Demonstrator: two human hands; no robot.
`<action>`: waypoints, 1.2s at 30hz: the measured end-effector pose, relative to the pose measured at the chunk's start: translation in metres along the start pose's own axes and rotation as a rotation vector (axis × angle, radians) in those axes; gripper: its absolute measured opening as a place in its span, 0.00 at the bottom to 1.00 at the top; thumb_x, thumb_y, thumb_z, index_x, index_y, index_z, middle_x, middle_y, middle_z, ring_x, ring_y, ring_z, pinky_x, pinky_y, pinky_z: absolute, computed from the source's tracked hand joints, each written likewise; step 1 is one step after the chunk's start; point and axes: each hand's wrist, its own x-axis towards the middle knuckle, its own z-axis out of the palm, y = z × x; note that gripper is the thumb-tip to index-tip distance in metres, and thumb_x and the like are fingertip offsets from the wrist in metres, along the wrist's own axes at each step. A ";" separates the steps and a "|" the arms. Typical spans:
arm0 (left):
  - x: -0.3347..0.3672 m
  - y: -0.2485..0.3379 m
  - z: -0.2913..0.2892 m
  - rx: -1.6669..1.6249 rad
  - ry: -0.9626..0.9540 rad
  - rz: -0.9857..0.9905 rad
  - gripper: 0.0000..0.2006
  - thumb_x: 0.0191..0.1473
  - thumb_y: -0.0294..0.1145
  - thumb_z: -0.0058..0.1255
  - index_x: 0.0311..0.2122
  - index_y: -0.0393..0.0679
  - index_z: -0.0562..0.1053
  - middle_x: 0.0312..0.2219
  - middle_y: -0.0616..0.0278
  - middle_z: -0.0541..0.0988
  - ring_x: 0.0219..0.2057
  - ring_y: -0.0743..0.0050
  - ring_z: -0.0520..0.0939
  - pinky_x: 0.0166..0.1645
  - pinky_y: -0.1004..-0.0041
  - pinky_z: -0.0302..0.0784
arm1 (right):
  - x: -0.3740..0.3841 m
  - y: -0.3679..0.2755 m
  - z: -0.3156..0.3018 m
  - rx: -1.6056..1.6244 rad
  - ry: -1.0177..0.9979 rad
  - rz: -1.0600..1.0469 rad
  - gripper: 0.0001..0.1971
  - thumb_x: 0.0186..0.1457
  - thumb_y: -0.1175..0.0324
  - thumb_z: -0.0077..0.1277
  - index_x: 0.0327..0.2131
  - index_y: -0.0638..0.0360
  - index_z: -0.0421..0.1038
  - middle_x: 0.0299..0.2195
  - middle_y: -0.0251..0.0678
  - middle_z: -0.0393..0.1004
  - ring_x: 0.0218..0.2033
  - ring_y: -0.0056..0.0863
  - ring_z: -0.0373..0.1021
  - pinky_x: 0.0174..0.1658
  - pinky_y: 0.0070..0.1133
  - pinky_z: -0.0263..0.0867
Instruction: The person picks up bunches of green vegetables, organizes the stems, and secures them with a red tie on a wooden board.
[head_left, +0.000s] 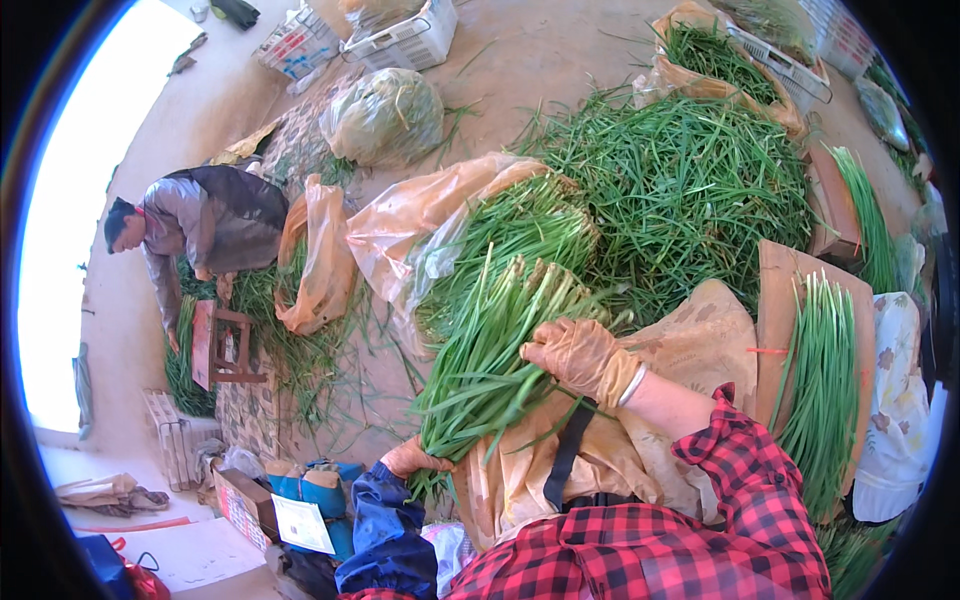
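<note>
A thick bunch of garlic chives [500, 345] lies slantwise across my lap, its pale cut ends away from me and its green leaf tips toward the lower left. My left hand [415, 458] is closed around the leafy lower end, its fingers partly hidden by the leaves. On the bunch's right side, my right hand [580, 358], in a thin orange-brown glove, has its fingers curled against the stems. Just beyond is an orange plastic bag [420, 215] with more chives [540, 225] laid out of it. A tan apron [530, 470] covers my lap.
A large loose heap of chives [700, 190] spreads ahead. To my right, more chives [822, 380] lie on a brown board [775, 285]. A co-worker [205, 225] bends beside a small wooden stool [215, 340] at left. Farther back are a filled plastic bag [385, 115] and white crates [410, 40].
</note>
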 end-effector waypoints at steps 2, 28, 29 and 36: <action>-0.003 -0.010 -0.009 0.059 0.012 0.008 0.34 0.32 0.22 0.61 0.49 0.44 0.62 0.44 0.67 0.68 0.45 0.75 0.66 0.49 0.73 0.61 | 0.005 0.002 0.004 -0.136 0.263 -0.194 0.10 0.46 0.63 0.41 0.35 0.45 0.64 0.32 0.26 0.67 0.32 0.26 0.66 0.37 0.25 0.61; 0.000 -0.010 -0.013 -0.150 0.001 -0.166 0.34 0.30 0.20 0.60 0.48 0.43 0.63 0.38 0.68 0.70 0.37 0.78 0.70 0.37 0.77 0.70 | -0.051 0.263 -0.133 -0.230 0.225 0.983 0.26 0.45 0.66 0.50 0.46 0.66 0.55 0.40 0.48 0.65 0.37 0.33 0.67 0.40 0.26 0.63; 0.003 -0.004 -0.012 -0.146 -0.010 -0.167 0.34 0.30 0.20 0.60 0.48 0.43 0.63 0.38 0.68 0.70 0.37 0.78 0.70 0.37 0.77 0.70 | -0.059 0.258 -0.132 -0.363 0.073 1.101 0.30 0.42 0.68 0.50 0.50 0.64 0.51 0.46 0.49 0.58 0.46 0.36 0.58 0.47 0.25 0.55; -0.009 0.002 -0.001 -0.002 0.046 -0.068 0.34 0.31 0.20 0.60 0.49 0.43 0.63 0.40 0.67 0.71 0.42 0.75 0.69 0.47 0.73 0.64 | -0.011 0.101 -0.053 0.531 0.081 0.356 0.25 0.45 0.52 0.48 0.42 0.63 0.63 0.44 0.43 0.62 0.46 0.36 0.60 0.51 0.26 0.53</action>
